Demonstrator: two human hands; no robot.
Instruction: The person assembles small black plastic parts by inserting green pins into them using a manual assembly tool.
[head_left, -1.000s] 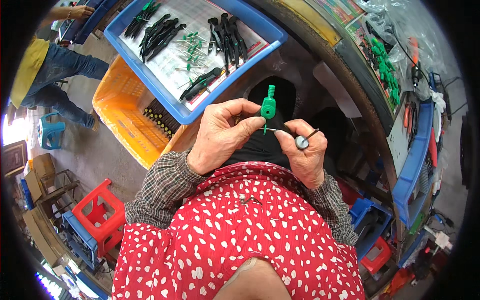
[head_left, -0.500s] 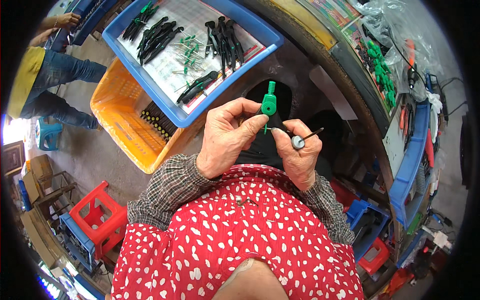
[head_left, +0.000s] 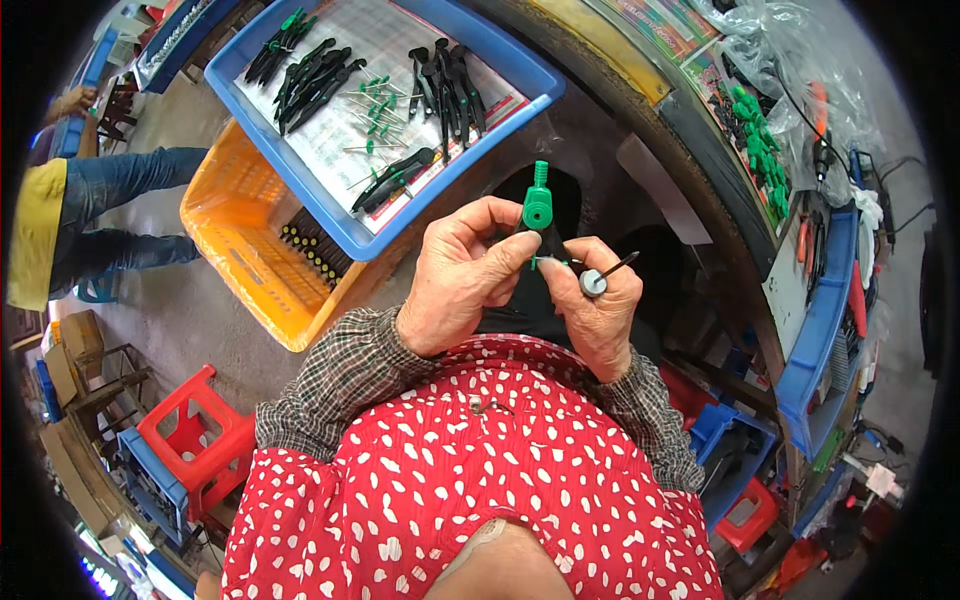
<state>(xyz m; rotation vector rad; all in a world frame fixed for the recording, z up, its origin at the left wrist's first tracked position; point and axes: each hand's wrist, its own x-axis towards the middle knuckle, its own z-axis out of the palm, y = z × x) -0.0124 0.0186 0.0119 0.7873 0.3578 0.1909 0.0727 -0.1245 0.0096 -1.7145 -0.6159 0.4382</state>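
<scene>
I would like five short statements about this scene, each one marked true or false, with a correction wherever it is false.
1. The left hand holds a green part whose ribbed end points toward the top of the picture. True.
2. The right hand is empty. False: the right hand holds a grey round-ended piece with a thin dark shaft.
3. The blue tray holds black pieces and small green-headed pins. True.
4. The basket next to the tray is white. False: it is an orange basket.
5. A red stool is at the lower left of the picture. True.
</scene>
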